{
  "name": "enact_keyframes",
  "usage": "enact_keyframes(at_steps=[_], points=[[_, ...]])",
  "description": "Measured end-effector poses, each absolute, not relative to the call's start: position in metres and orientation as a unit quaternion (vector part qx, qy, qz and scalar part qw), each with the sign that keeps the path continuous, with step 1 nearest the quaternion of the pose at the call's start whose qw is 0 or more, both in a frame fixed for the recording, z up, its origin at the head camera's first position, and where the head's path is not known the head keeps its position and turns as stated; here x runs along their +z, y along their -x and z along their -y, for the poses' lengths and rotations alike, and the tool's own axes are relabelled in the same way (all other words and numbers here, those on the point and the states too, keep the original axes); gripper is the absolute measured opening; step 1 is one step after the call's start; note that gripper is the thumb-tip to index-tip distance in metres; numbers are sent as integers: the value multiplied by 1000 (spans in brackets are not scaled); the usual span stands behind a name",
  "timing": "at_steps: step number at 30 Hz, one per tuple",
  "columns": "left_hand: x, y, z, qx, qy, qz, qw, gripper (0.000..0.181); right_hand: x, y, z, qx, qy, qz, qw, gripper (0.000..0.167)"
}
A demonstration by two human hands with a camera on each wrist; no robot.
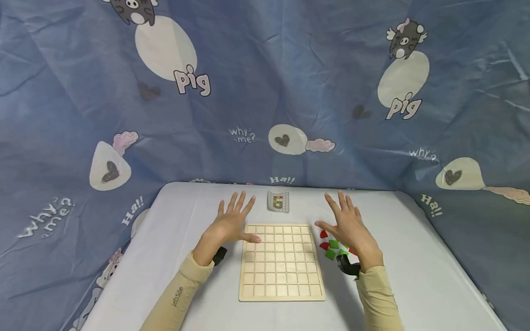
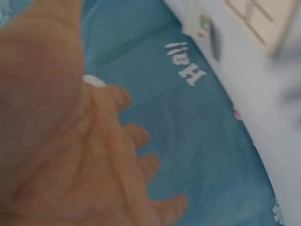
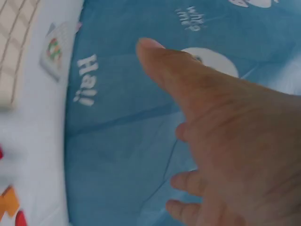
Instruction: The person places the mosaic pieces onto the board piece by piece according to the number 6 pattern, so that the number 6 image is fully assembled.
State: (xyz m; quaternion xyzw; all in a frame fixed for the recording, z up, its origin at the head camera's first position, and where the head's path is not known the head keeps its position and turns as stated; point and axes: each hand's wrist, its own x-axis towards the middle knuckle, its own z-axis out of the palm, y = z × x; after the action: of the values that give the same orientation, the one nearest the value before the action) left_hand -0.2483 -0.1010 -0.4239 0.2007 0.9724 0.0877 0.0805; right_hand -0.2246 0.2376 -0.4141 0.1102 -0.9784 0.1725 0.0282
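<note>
Two hands, the left hand (image 1: 229,226) and the right hand (image 1: 348,228), have their fingers spread and gripping nothing. A gridded board (image 1: 281,266) lies between them, nearer the person than the fingertips; in the head view the left thumb overlaps its left edge, contact unclear. Red and green pieces (image 1: 333,244) lie near the right thumb. A patterned card (image 1: 278,202) lies between both hands' fingertips.

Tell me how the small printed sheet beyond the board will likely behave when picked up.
The printed sheet is probably floppy: it looks thin, with slightly curled edges. It is likely light, being small and paper-like. One edge casts a shadow on the white tabletop, so it may be easy to pinch there.
</note>
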Motion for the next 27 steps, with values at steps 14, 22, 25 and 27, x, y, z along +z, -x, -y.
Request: enact_keyframes(at_steps=[14,22,25,27], points=[[-475,222,130,124,-266,-941,172,129,-436,227,-284,213,-107,971,-3,71],[-496,216,128,121,-266,-936,196,135,-439,232,-306,226,-92,970,8,70],[-500,216,127,115,-267,-936,197,137,-440,233,-313,231,-89,969,6,70],[-501,216,126,107,-268,-938,194,138,-440,233,-317,232,-86,969,5,69]])
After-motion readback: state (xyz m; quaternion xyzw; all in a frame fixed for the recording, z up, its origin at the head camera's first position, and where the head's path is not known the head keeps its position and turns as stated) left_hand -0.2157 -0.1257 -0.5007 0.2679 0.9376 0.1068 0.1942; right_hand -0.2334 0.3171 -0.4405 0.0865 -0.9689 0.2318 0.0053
